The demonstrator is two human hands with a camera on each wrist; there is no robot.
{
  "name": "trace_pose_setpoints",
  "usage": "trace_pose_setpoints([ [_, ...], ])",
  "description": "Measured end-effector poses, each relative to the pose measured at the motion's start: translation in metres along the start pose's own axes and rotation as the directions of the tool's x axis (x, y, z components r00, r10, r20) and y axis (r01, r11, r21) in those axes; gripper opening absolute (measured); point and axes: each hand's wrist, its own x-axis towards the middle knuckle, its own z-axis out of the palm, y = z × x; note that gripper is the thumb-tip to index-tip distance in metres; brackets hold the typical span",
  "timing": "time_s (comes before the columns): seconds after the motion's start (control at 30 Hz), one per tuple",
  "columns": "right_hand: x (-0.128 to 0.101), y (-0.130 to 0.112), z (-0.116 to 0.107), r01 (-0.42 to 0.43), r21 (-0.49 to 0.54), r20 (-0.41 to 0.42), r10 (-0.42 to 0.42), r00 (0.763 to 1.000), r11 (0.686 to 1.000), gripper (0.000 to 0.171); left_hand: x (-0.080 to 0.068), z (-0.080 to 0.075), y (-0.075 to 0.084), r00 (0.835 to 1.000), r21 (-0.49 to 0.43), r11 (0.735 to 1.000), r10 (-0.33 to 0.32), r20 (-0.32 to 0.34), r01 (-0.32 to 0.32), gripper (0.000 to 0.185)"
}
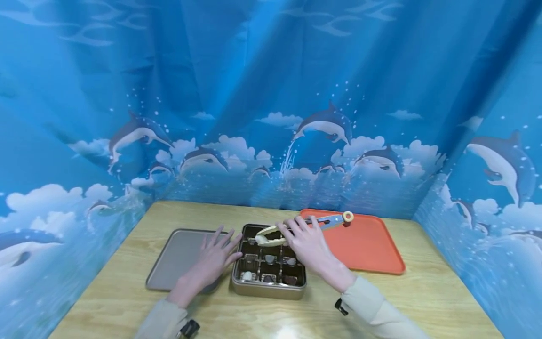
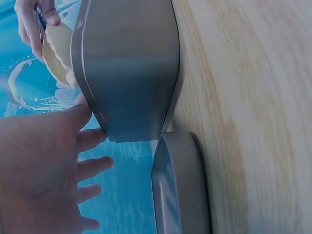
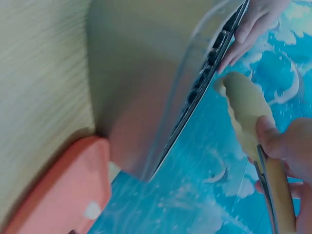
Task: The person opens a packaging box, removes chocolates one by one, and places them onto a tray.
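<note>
A gold tin box (image 1: 268, 291) with dark compartments holding several wrapped chocolates sits mid-table; its metal side (image 2: 129, 68) (image 3: 141, 102) shows in both wrist views. My right hand (image 1: 306, 242) grips cream-tipped tongs (image 1: 271, 235) with a blue handle over the box's far row; the cream tips (image 3: 243, 105) (image 2: 56, 48) hover by the rim. My left hand (image 1: 213, 256) lies flat with spread fingers (image 2: 92, 139) touching the box's left side, partly over the grey lid (image 1: 178, 256).
An orange tray (image 1: 364, 245) lies right of the box, its corner (image 3: 63, 195) near the tin. The grey lid's edge (image 2: 178, 185) rests on the wooden table (image 1: 423, 301). Blue dolphin-print curtains (image 1: 271, 117) enclose three sides.
</note>
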Motion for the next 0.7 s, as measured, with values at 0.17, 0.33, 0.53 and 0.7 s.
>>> trace_pose_setpoints([
  [0.17,-0.021,0.02,0.002,-0.102,-0.001,-0.075,0.102,0.992,0.995,0.057,0.0,0.001,-0.001,1.0,0.016,1.0,0.001,0.01,-0.002,0.057],
  [0.33,-0.043,0.048,0.002,-0.196,-0.021,-0.091,0.193,0.977,0.98,0.051,0.0,0.001,-0.001,1.0,0.027,1.0,-0.001,0.007,0.001,0.057],
  [0.53,-0.075,0.088,0.001,-0.303,-0.042,-0.038,0.301,0.953,0.952,0.044,0.0,0.001,-0.001,1.0,0.036,0.999,0.0,0.009,-0.001,0.058],
  [0.7,-0.103,0.123,0.001,-0.382,-0.097,0.014,0.385,0.923,0.919,0.055,0.002,0.001,0.0,1.0,0.045,0.999,0.005,0.011,-0.006,0.058],
])
